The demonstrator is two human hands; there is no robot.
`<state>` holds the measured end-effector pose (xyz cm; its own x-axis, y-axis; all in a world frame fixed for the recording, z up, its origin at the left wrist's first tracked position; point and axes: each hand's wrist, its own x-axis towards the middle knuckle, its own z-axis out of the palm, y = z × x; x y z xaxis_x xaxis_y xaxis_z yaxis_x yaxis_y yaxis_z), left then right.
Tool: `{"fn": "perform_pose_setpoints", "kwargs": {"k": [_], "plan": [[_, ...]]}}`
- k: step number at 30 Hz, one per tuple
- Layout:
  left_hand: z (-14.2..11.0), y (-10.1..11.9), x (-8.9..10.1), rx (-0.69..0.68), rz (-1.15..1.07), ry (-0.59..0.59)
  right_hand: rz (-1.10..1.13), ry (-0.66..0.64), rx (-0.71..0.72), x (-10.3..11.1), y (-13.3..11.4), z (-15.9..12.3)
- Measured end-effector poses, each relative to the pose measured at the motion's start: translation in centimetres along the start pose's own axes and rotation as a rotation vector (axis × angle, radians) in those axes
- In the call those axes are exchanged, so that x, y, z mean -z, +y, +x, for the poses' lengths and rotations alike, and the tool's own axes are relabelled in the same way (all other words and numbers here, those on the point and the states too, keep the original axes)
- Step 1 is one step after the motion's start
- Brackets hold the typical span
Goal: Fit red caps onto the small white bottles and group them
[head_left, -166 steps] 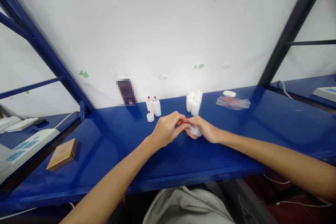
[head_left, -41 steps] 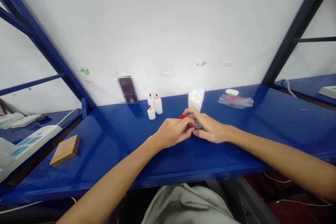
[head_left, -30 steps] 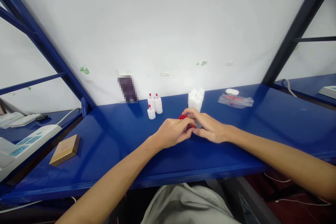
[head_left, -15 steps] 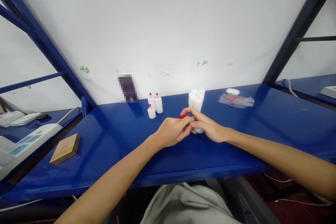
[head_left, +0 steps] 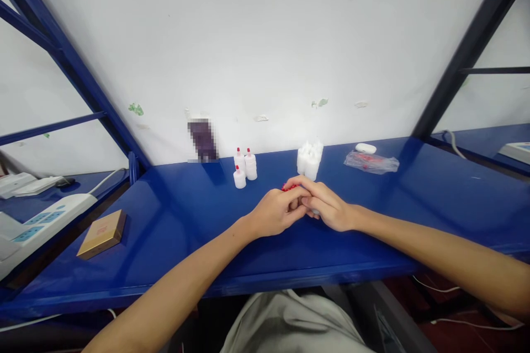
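Observation:
My left hand point(head_left: 276, 213) and my right hand point(head_left: 331, 205) meet over the front middle of the table, fingers curled together. Several small red caps point(head_left: 289, 187) peek out between them, apparently in the left hand. A white squeeze bottle point(head_left: 315, 212) is mostly hidden under my right hand, which is closed around it; only a sliver shows. Just beyond the hands stands a cluster of white bottles point(head_left: 309, 161) without red tips. To the left, three white bottles with red tips point(head_left: 250, 166) stand upright close together.
A gold box point(head_left: 101, 234) lies at the left of the blue table point(head_left: 174, 220). At the back right are a clear plastic bag with red pieces point(head_left: 372, 162) and a white oval case point(head_left: 365, 148). A power strip point(head_left: 41, 226) is at far left. A dark blurred object point(head_left: 202, 139) leans on the wall.
Both hands have come slightly nearer to me, away from the bottle cluster. The bottle under my right hand is now more covered by fingers. The view has shifted slightly.

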<state>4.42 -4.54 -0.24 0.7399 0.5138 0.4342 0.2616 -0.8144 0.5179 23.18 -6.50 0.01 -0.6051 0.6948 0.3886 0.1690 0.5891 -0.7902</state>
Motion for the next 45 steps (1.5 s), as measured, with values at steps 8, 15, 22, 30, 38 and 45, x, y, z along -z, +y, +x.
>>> {"fn": "perform_pose_setpoints", "kwargs": {"k": [8, 15, 22, 30, 38, 45], "plan": [[-0.1, -0.2, 0.9, 0.01, -0.056, 0.131, -0.154, 0.09, 0.068, 1.2, 0.1, 0.4], [-1.2, -4.8, 8.7, 0.336, 0.135, 0.687, -0.232, 0.508, 0.046, 7.1, 0.5, 3.2], [-2.1, -7.3, 10.7, 0.477, 0.236, 0.656, -0.24, 0.67, -0.017, 8.3, 2.2, 3.9], [-2.2, -7.3, 10.2, 0.51, 0.395, 0.529, -0.584, 0.73, -0.049, 8.1, 2.8, 3.3], [-2.2, -6.2, 10.4, 0.534, 0.403, 0.549, -0.626, 0.634, -0.11, 7.5, 2.9, 3.2], [-0.7, -0.9, 7.7, 0.331, 0.229, 0.452, -0.623, 0.599, -0.122, 7.4, 3.1, 3.3]]}}
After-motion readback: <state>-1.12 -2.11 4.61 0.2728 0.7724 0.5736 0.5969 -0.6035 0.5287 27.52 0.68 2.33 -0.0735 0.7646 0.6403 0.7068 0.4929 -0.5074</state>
